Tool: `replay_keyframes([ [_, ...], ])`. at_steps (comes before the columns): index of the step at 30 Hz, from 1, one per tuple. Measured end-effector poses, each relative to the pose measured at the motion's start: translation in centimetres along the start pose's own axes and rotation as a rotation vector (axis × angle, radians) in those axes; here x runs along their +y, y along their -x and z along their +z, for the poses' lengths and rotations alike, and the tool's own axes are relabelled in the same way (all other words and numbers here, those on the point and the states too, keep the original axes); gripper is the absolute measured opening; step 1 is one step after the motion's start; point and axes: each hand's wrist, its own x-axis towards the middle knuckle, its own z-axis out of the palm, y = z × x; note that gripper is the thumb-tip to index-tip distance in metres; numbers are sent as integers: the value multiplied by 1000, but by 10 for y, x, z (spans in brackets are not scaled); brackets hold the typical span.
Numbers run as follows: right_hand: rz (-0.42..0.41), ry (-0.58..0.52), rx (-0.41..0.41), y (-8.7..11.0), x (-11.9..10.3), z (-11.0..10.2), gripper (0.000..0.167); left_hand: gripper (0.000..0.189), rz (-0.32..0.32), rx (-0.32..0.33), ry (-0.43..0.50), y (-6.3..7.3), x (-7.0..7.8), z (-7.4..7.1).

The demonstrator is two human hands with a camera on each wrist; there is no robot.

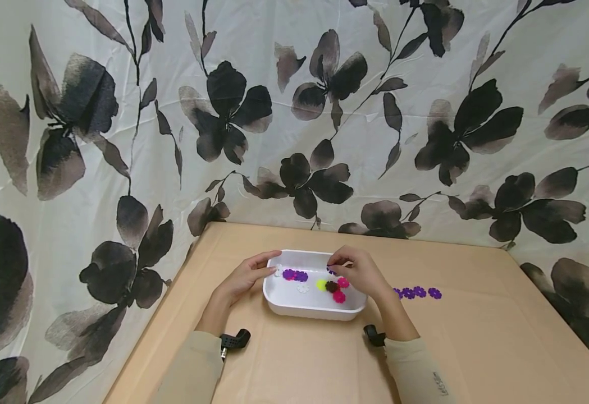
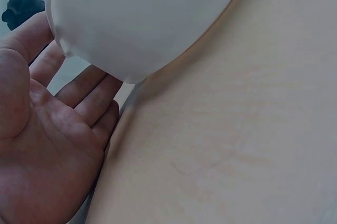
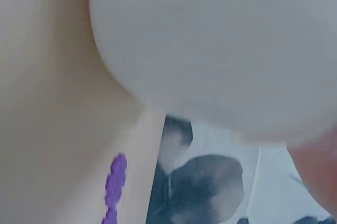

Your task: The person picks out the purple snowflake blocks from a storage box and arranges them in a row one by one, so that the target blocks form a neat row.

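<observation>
A white plastic tray (image 1: 299,310) holds small flower-shaped pieces. My left hand (image 1: 241,279) grips its left end, with thumb and fingers at the rim; the left wrist view shows the fingers against the tray wall (image 2: 142,18). Over the tray's right part, my right hand (image 1: 364,274) pinches a dark purple flower piece (image 1: 331,270) between thumb and fingertips. Inside lie purple pieces (image 1: 301,276), a white one (image 1: 302,288), a yellow-green one (image 1: 321,285), a dark brown one (image 1: 332,287) and pink ones (image 1: 339,296). The tray wall hides most of the right hand in the right wrist view.
Right of the tray, several purple flower pieces (image 1: 419,292) lie in a row on the tan table (image 1: 476,336), partly behind the right wrist. A white curtain with dark flowers (image 1: 324,140) hangs along the table's far and left edges.
</observation>
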Motion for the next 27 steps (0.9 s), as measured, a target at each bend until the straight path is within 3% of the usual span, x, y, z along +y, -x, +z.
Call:
replay_keyframes([
  [11, 62, -9, 222, 24, 41, -59, 14, 52, -5, 3, 1, 0, 1, 0],
  [27, 214, 46, 340, 85, 92, -133, 30, 51, -12, 12, 4, 2, 3, 2],
])
